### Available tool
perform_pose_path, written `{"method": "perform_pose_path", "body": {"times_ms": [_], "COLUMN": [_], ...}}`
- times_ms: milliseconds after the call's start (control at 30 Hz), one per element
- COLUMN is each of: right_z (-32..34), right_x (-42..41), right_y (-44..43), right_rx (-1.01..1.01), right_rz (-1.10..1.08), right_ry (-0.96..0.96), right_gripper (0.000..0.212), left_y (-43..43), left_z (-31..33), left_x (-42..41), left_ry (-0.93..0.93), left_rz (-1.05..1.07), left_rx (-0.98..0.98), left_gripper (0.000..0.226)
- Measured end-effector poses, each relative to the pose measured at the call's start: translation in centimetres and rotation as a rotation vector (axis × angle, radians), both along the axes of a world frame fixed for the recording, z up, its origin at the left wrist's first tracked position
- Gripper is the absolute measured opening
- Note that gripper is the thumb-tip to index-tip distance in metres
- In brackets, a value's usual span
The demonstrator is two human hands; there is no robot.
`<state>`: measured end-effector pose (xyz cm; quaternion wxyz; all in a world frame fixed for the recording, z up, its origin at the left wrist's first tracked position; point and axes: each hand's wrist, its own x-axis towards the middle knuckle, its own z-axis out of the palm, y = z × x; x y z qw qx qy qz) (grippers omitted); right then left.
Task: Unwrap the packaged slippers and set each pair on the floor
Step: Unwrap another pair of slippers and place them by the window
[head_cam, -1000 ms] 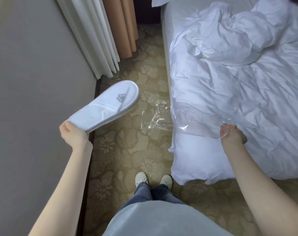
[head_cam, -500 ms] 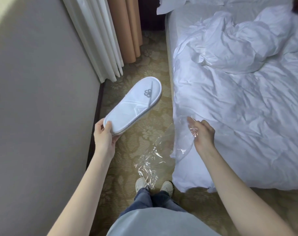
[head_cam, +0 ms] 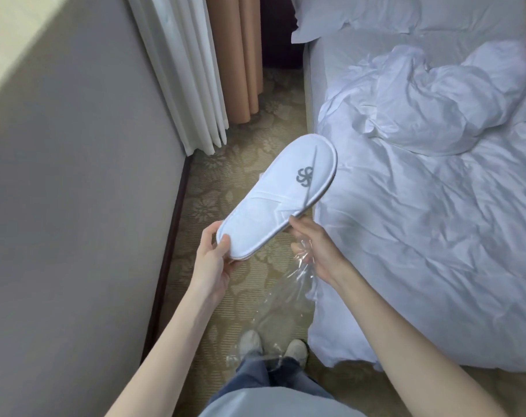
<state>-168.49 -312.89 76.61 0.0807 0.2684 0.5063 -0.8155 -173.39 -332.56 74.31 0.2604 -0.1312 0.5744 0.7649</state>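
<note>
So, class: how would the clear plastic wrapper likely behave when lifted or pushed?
Probably floppy: the clear plastic wrapper hangs crumpled from the right hand. Likely very light, being thin and see-through. Its glossy sheen suggests it may be slippery.

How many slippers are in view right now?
1: a white slipper over the carpet, left hand gripping its heel, right hand, holding the plastic wrap, at its side. A mate may hide underneath.
</note>
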Motion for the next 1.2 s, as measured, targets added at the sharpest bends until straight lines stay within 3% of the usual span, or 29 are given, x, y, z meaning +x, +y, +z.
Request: {"method": "perform_pose_path", "body": {"times_ms": [200,400,633,733,833,1000,1133,1200], "right_z": [-1.3,-2.9,-3.4,-4.2,-4.9,-4.3,-4.8,-5.1], "right_x": [-2.5,-5.2,-11.1,-14.7,-18.6,-24.4,-29.3,-31.5], "right_y": [-0.8,0.0,2.0,4.2,6.5,11.0,14.3,15.4], "right_rx": [-0.014,0.181,0.084,0.078,0.128,0.224,0.236,0.229], "right_rz": [-0.188,0.037,0.254,0.302,0.339,0.391,0.219,0.109], "right_ry": [-0.068,-0.137,-0.187,-0.190,-0.197,-0.241,-0.298,-0.280], "right_gripper": [0.008,0.012,0.009,0.007,0.023,0.031,0.036,0.025], "left_y": [-0.6,0.5,5.8,8.0,10.4,13.7,16.2,17.2], "left_z": [-0.4,-1.4,-2.7,-3.5,-3.6,-2.7,-2.1,-2.1], "left_x": [-1.0,-5.6,-14.9,-19.2,-23.6,-31.6,-37.0,-38.9], "left_ry": [0.007,0.034,-0.113,-0.110,-0.117,-0.221,-0.191,-0.162], "left_rz": [-0.163,-0.289,-0.091,-0.061,0.045,0.286,0.335,0.272], "left_rx": [-0.071,-0.215,-0.079,-0.059,-0.032,0.095,0.206,0.229], "left_gripper": [0.036,0.023,0.032,0.021,0.030,0.020,0.031,0.036]}}
